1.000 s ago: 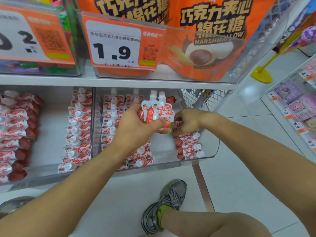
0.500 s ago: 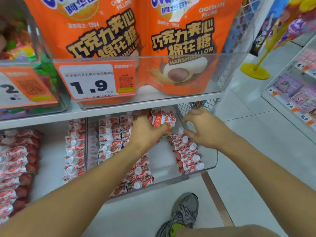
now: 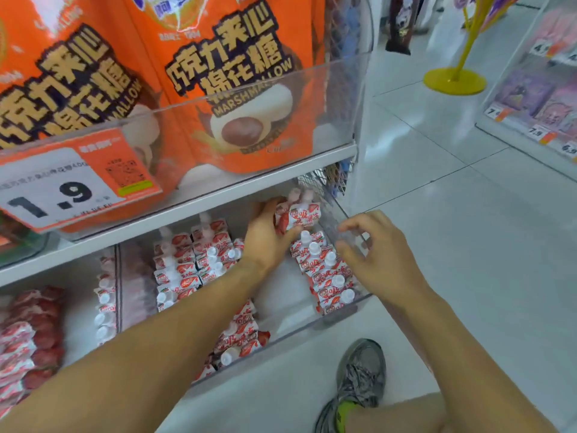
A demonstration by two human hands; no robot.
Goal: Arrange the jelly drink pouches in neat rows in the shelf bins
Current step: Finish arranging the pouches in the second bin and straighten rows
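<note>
My left hand (image 3: pixel 268 235) grips two white-and-red jelly drink pouches (image 3: pixel 299 212) upright at the back of the right row in the clear shelf bin (image 3: pixel 340 310). That right row of pouches (image 3: pixel 327 273) lies flat with white caps up. My right hand (image 3: pixel 377 254) hovers over the row's right side, fingers loosely curled, holding nothing. More pouches (image 3: pixel 187 264) lie in rows at the bin's left and under my left forearm.
An upper shelf bin of orange marshmallow bags (image 3: pixel 237 98) with a 1.9 price tag (image 3: pixel 71 185) overhangs the lower bin. A neighbouring bin (image 3: pixel 31 332) at left holds red pouches. My shoe (image 3: pixel 359 379) stands on the tiled floor; a yellow stand base (image 3: pixel 454 81) is behind.
My left hand carried the two pouches from mid-bin to the back of the right row. My right hand let go of the row and drew back to the right.
</note>
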